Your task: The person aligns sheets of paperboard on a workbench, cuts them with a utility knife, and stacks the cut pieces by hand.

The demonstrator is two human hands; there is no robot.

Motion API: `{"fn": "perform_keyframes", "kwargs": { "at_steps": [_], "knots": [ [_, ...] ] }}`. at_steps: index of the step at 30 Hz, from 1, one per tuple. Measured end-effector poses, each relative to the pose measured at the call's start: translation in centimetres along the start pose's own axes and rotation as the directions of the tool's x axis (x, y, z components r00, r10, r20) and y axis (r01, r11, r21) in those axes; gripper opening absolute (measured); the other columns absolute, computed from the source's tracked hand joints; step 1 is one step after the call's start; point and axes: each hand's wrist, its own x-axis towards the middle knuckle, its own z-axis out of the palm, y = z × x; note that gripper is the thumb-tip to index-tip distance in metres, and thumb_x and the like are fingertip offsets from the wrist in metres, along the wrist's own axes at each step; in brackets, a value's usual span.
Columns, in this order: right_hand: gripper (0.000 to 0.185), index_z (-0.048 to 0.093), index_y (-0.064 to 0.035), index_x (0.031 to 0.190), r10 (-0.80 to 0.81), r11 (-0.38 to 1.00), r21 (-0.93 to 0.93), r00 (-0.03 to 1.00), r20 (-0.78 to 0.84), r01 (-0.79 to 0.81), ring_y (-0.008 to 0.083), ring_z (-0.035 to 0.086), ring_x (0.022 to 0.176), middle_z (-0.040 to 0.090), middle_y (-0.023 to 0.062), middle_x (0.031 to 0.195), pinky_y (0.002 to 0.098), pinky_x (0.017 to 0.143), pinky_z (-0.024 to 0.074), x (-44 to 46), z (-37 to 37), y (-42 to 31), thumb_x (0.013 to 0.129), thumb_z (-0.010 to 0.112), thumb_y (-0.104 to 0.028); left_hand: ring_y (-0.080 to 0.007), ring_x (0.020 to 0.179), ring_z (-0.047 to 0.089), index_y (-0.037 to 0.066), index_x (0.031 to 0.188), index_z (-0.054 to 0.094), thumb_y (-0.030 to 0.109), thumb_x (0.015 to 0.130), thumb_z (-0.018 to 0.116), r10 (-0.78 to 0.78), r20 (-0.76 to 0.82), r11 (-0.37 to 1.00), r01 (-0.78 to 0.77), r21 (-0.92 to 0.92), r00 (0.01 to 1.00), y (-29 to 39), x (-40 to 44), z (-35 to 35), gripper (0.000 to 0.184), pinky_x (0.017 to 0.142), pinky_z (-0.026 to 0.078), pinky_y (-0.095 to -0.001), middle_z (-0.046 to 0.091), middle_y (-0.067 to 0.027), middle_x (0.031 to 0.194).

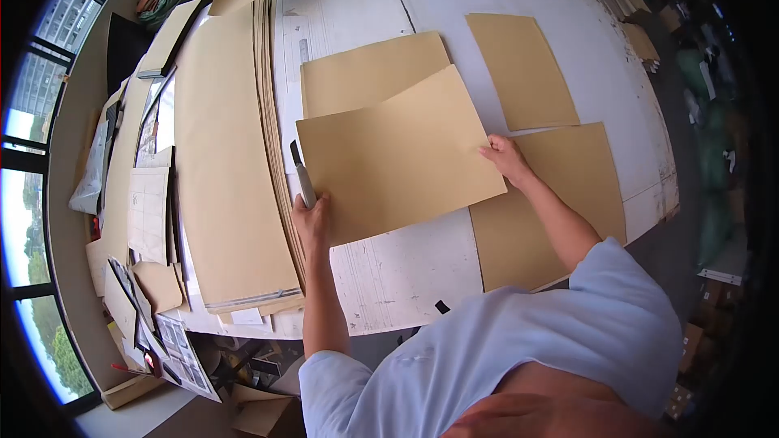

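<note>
A rectangular sheet of brown kraft paper (398,154) is held up over the table, its long sides running left to right. My left hand (313,223) is closed on its lower left edge, and a utility knife (303,178) with a grey handle and dark blade sticks up from that same hand. At the right edge, my right hand (506,159) pinches the sheet between thumb and fingers. Behind it lies another brown sheet (365,73), partly covered by the held one. Under my right forearm rests a larger brown sheet (560,195).
A tall stack of long brown sheets (231,154) lies to the left, with a metal ruler (251,300) across its near end. Another cut sheet (523,73) lies at the right of the white table (398,292). Boards (150,203) crowd the window side.
</note>
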Motion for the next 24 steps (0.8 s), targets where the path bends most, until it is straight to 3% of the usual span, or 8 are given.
{"fn": "perform_keyframes", "kwargs": {
  "at_steps": [6, 8, 11, 13, 15, 16, 17, 24],
  "knots": [
    [0.012, 0.060, 0.0008, 0.097, -0.021, 1.000, -0.010, 0.994, -0.110, 0.020, 0.0081, 0.057, 0.075, 0.063, 0.0017, 0.084, 0.0255, 0.068, 0.0466, 11.5, -1.2, -6.3, 0.092, 0.060, -0.011, -0.0157, 0.067, 0.058, -0.004, 0.090, 0.060, 0.015, 0.080, 0.071, 0.095, 0.002, 0.987, -0.094, -0.132, 0.995, 2.4, 13.6, 3.9, 0.025, 0.065, 0.049, -0.0331, 0.065, -0.0102, 0.077],
    [0.013, 0.061, 0.0009, 0.098, -0.023, 0.998, 0.050, 0.986, -0.163, 0.031, 0.0094, 0.058, 0.076, 0.064, 0.0029, 0.087, 0.0263, 0.069, 0.0474, 15.5, -1.5, -5.8, 0.093, 0.060, -0.011, -0.0180, 0.066, 0.060, -0.005, 0.090, 0.060, 0.016, 0.080, 0.071, 0.073, -0.018, 0.996, -0.073, -0.058, 0.997, 3.6, 17.3, 4.8, 0.026, 0.065, 0.050, -0.0339, 0.065, -0.0125, 0.077],
    [0.014, 0.061, 0.0009, 0.100, 0.046, 0.998, -0.040, 0.976, -0.211, -0.056, 0.0107, 0.059, 0.076, 0.065, 0.0047, 0.089, 0.0267, 0.070, 0.0480, 19.3, -0.3, -4.3, 0.093, 0.060, -0.011, -0.0235, 0.068, 0.063, -0.003, 0.088, 0.059, 0.020, 0.076, 0.072, 0.019, -0.046, 0.999, -0.021, -0.029, 0.999, 0.9, 23.0, 6.9, 0.029, 0.068, 0.051, -0.0363, 0.066, -0.0159, 0.077],
    [0.014, 0.061, 0.0011, 0.100, 0.100, 0.985, -0.114, 0.971, -0.217, -0.128, 0.0116, 0.060, 0.077, 0.065, 0.0056, 0.091, 0.0271, 0.070, 0.0484, 21.4, 0.3, -1.3, 0.093, 0.059, -0.011, -0.0311, 0.071, 0.064, -0.001, 0.086, 0.059, 0.023, 0.073, 0.070, 0.043, -0.079, 0.983, -0.028, 0.181, 0.996, -2.2, 25.5, 8.5, 0.030, 0.072, 0.051, -0.0394, 0.067, -0.0188, 0.079],
    [0.015, 0.061, 0.0014, 0.100, 0.147, 0.964, -0.181, 0.959, -0.240, -0.193, 0.0124, 0.061, 0.078, 0.066, 0.0064, 0.092, 0.0275, 0.070, 0.0488, 22.6, 0.3, 0.4, 0.093, 0.059, -0.011, -0.0334, 0.073, 0.064, 0.000, 0.084, 0.059, 0.024, 0.072, 0.069, -0.015, -0.101, 0.973, 0.038, 0.227, 0.995, -4.0, 26.0, 8.9, 0.029, 0.073, 0.051, -0.0402, 0.067, -0.0190, 0.079],
    [0.014, 0.061, 0.0016, 0.099, 0.167, 0.979, -0.077, 0.957, -0.239, -0.190, 0.0127, 0.061, 0.079, 0.066, 0.0065, 0.091, 0.0280, 0.070, 0.0491, 22.5, 0.7, 0.6, 0.093, 0.059, -0.011, -0.0357, 0.074, 0.064, 0.001, 0.083, 0.059, 0.025, 0.070, 0.068, -0.055, -0.114, 0.957, 0.085, 0.279, 0.992, -4.0, 25.8, 9.1, 0.029, 0.074, 0.050, -0.0409, 0.067, -0.0193, 0.079],
    [0.014, 0.062, 0.0018, 0.098, 0.191, 0.981, 0.034, 0.951, -0.243, -0.189, 0.0130, 0.061, 0.079, 0.066, 0.0067, 0.091, 0.0284, 0.069, 0.0494, 21.8, 1.0, 1.0, 0.093, 0.059, -0.011, -0.0360, 0.074, 0.064, 0.001, 0.082, 0.059, 0.024, 0.071, 0.067, -0.056, -0.108, 0.961, 0.083, 0.264, 0.993, -3.9, 25.5, 9.1, 0.027, 0.073, 0.050, -0.0411, 0.067, -0.0191, 0.079],
    [0.015, 0.063, 0.0026, 0.098, 0.184, 0.980, -0.030, 0.955, -0.231, -0.196, 0.0123, 0.061, 0.078, 0.066, 0.0067, 0.088, 0.0294, 0.069, 0.0500, 21.2, 0.3, 0.6, 0.090, 0.062, -0.011, -0.0261, 0.064, 0.060, 0.001, 0.077, 0.057, 0.022, 0.071, 0.068, -0.032, -0.086, 0.987, 0.045, 0.156, 0.996, -3.9, 24.5, 8.4, 0.024, 0.068, 0.049, -0.0379, 0.063, -0.0134, 0.070]
  ]
}}
